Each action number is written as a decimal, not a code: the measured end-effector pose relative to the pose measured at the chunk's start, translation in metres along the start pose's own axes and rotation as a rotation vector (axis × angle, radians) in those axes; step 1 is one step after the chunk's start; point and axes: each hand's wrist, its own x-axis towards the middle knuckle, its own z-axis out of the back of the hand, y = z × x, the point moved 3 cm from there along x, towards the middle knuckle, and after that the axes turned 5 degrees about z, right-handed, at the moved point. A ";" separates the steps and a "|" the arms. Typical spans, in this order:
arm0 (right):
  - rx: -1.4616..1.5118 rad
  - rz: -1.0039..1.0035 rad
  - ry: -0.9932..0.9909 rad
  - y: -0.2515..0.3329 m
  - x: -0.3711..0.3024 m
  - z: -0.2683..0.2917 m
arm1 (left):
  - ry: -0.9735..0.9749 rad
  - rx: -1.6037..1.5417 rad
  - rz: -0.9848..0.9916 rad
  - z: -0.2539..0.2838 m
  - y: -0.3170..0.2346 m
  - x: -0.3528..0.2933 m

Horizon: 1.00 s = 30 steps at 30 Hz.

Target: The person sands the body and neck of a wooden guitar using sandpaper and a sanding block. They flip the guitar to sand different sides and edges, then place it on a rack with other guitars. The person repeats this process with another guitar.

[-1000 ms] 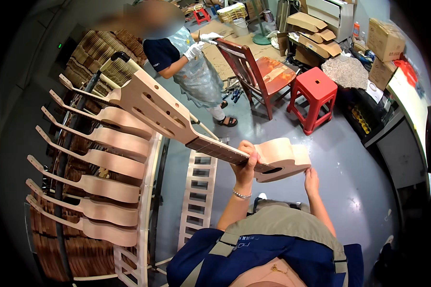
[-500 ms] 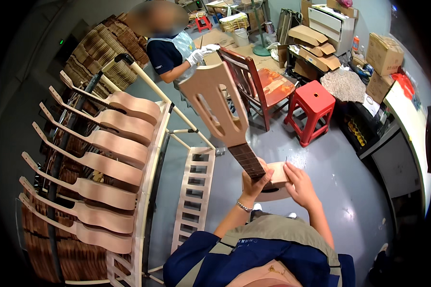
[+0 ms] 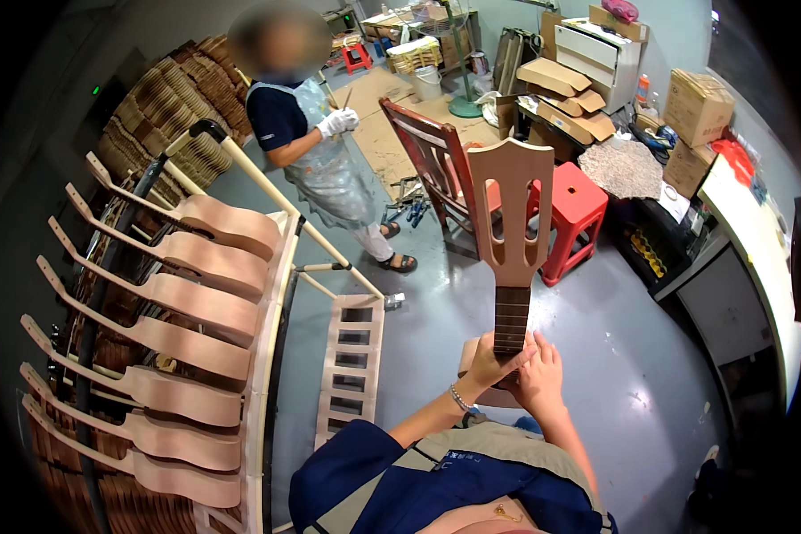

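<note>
Guitar [image 3: 512,222] now upright, chair [image 3: 436,165] behind.

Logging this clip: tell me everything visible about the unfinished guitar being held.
The guitar is bare, pale wood, unvarnished and without strings. It stands upright, its slotted headstock on top and a dark fretted fingerboard running down the neck. Both hands grip the neck low down, the left hand beside the right hand. The body is mostly hidden behind them; only a pale edge shows. Nothing else touches it.

Both hands, left hand [image 3: 488,363] and right hand [image 3: 539,381], grip an unfinished guitar [image 3: 511,233] by its neck (headstock pointing far); a rack [image 3: 267,294] of guitar bodies stands left.
</note>
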 end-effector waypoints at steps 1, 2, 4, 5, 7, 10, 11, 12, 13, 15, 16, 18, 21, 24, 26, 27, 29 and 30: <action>0.003 -0.036 -0.001 -0.006 -0.003 0.001 | 0.023 -0.023 0.030 -0.007 0.001 0.004; 0.028 -0.064 0.006 -0.013 -0.006 0.005 | 0.044 -0.026 0.024 -0.013 0.007 0.007; 0.079 -0.153 0.018 -0.030 -0.018 0.015 | 0.116 -0.036 0.024 -0.032 0.020 0.012; 0.099 -0.141 -0.011 -0.039 -0.021 0.020 | 0.125 -0.052 0.037 -0.041 0.016 0.014; 0.125 -0.164 -0.069 -0.065 -0.025 0.029 | 0.114 -0.119 -0.062 -0.055 0.026 0.027; 0.226 -0.258 -0.151 -0.113 -0.045 0.045 | 0.027 -0.099 -0.238 -0.092 0.016 0.049; 0.280 -0.302 -0.209 -0.133 -0.058 0.050 | 0.064 -0.144 -0.285 -0.105 0.016 0.060; 0.257 -0.404 -0.237 -0.160 -0.080 0.048 | 0.105 -0.192 -0.327 -0.119 0.014 0.071; 0.234 -0.493 -0.269 -0.190 -0.103 0.040 | 0.142 -0.247 -0.327 -0.137 0.003 0.084; 0.271 -0.681 -0.383 -0.241 -0.145 0.041 | 0.112 -0.377 -0.333 -0.171 -0.016 0.109; 0.331 -0.787 -0.462 -0.263 -0.170 0.048 | 0.130 -0.508 -0.303 -0.189 -0.020 0.122; 0.483 -0.924 -0.627 -0.307 -0.216 0.054 | 0.086 -0.694 -0.207 -0.223 -0.028 0.143; 0.840 -1.009 -0.925 -0.356 -0.265 0.052 | -0.060 -0.936 0.005 -0.271 -0.026 0.174; 1.343 -1.056 -1.041 -0.372 -0.283 0.085 | -0.135 -1.116 0.220 -0.313 -0.008 0.198; 1.547 -1.073 -1.248 -0.391 -0.298 0.085 | -0.052 -1.187 0.347 -0.343 0.016 0.214; 1.642 -1.077 -1.351 -0.400 -0.302 0.086 | -0.082 -1.240 0.384 -0.360 0.019 0.219; 1.567 -1.013 -1.416 -0.411 -0.302 0.099 | -0.030 -1.165 0.428 -0.386 0.029 0.227; 1.522 -0.977 -1.446 -0.422 -0.302 0.105 | -0.040 -1.106 0.421 -0.406 0.029 0.230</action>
